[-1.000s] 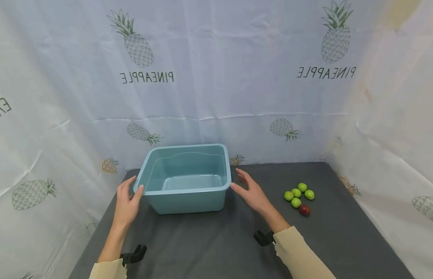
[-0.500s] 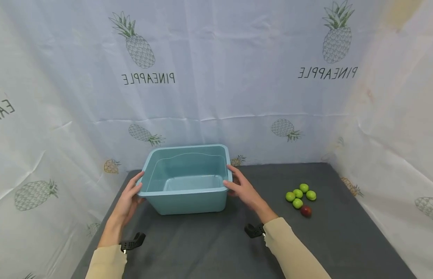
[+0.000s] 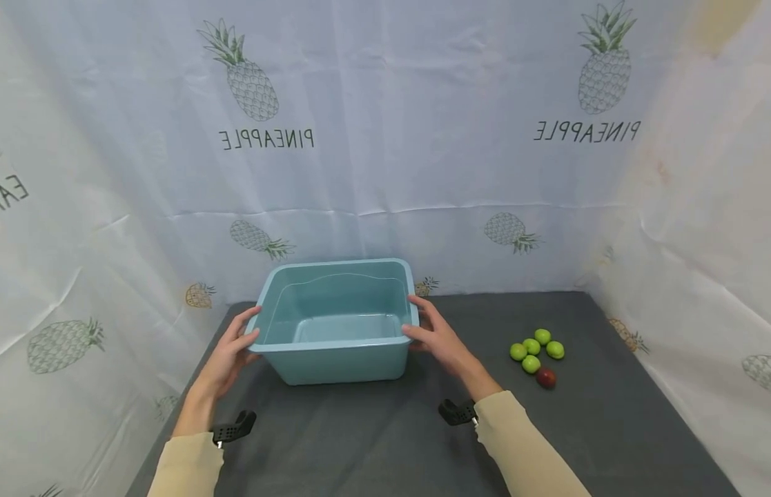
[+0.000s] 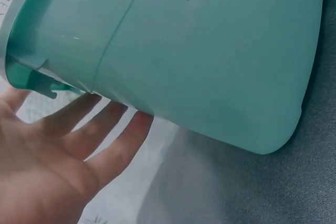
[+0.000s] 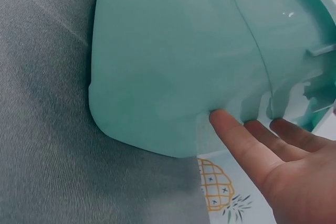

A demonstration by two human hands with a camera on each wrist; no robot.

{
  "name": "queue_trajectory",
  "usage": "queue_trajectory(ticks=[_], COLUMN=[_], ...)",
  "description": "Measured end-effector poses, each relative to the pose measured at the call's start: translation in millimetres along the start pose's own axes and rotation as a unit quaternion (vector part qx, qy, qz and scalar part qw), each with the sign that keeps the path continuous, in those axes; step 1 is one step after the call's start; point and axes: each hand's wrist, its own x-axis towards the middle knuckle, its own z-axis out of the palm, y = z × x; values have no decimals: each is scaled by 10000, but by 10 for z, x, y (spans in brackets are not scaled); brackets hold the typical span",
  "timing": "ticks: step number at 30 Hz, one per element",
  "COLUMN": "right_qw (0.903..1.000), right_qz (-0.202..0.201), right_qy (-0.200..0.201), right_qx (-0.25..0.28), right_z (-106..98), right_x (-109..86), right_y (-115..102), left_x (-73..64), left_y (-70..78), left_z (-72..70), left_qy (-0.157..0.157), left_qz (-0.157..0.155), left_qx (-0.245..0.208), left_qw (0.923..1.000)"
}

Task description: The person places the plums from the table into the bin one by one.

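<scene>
A light blue-green plastic basin (image 3: 335, 364) stands upright towards the back of the table, nothing inside it. My left hand (image 3: 225, 355) holds its left end, thumb and forefinger at the rim. On the opposite end my right hand (image 3: 441, 339) grips the rim the same way. Below the rim, in the left wrist view, the fingers (image 4: 123, 142) of the left hand reach along the outer wall. Fingertips (image 5: 219, 116) of the right hand touch that wall from outside in the right wrist view.
Several small green fruits (image 3: 531, 364) lie in a cluster on the right of the dark grey table (image 3: 360, 442), beside one dark red fruit (image 3: 546, 377). A white curtain (image 3: 385, 152) printed with pineapples hangs close behind the basin and along both sides.
Both hands have closed in on the basin's ends and taken hold of its rim; a second ago the right hand was spread just beside it. The fruits have stayed in place.
</scene>
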Motion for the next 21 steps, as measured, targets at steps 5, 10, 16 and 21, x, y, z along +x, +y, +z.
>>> queue_trajectory(ticks=[5, 10, 16, 21], right_qw=[10000, 9999, 9998, 9997], right_qz=[49, 137, 120, 182], right_qy=[-24, -50, -133, -148], right_qx=[28, 20, -49, 3], right_z=[-77, -185, -286, -345], right_x=[-73, -155, -259, -334], right_y=[-2, -7, -38, -45], left_x=[-5, -22, -42, -50], left_y=[-15, -16, -18, -16], left_z=[59, 105, 159, 213], left_qy=[-70, -255, -432, -503], left_qz=[71, 123, 195, 237], left_qx=[165, 198, 127, 92], left_qw=[9998, 9994, 9988, 9984])
